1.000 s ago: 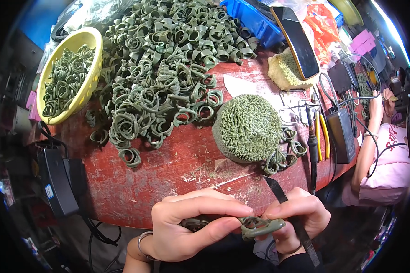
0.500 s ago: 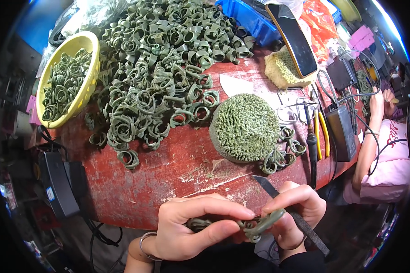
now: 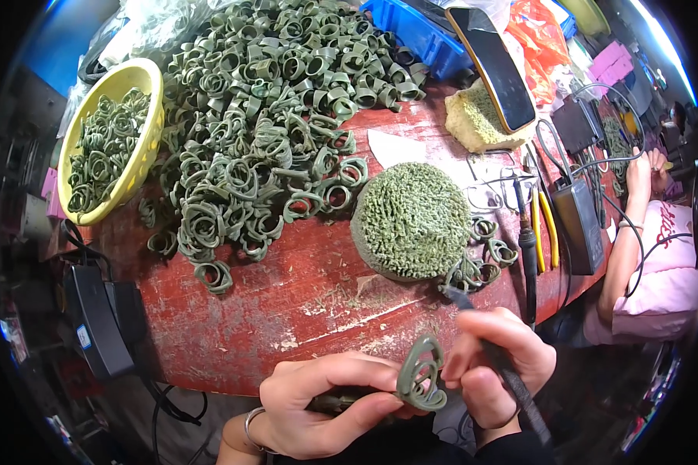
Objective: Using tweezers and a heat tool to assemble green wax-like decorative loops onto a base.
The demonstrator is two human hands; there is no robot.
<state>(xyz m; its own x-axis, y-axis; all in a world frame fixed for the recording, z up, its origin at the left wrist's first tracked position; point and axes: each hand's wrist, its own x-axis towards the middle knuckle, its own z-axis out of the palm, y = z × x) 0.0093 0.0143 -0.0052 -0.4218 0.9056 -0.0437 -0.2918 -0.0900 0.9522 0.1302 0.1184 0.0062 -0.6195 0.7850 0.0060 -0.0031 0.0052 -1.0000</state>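
Near the table's front edge my left hand (image 3: 329,403) pinches a green wax ring (image 3: 421,373) with openwork curls between thumb and forefinger. More green pieces show partly inside that palm, mostly hidden by the fingers. Just to the right, my right hand (image 3: 504,360) is closed around a flat dark knife blade (image 3: 512,380) with a slanted tip. The blade slopes up and left, its tip close to a few loose rings (image 3: 473,271) beside a round, rough-topped green block (image 3: 415,221). The right fingertips are close to the held ring.
A large heap of green rings (image 3: 264,155) covers the back left, beside a yellow basket (image 3: 157,101) of rings. On the right lie a phone (image 3: 492,70) on a pale block, a pen-like tool (image 3: 527,240), yellow-handled pliers (image 3: 549,225) and a black adapter (image 3: 578,225). Another person's arm (image 3: 632,225) is at far right.
The ring has turned more upright in my left fingers. My right hand has drawn slightly away from it, and the blade's tip has shifted up and right toward the loose rings.
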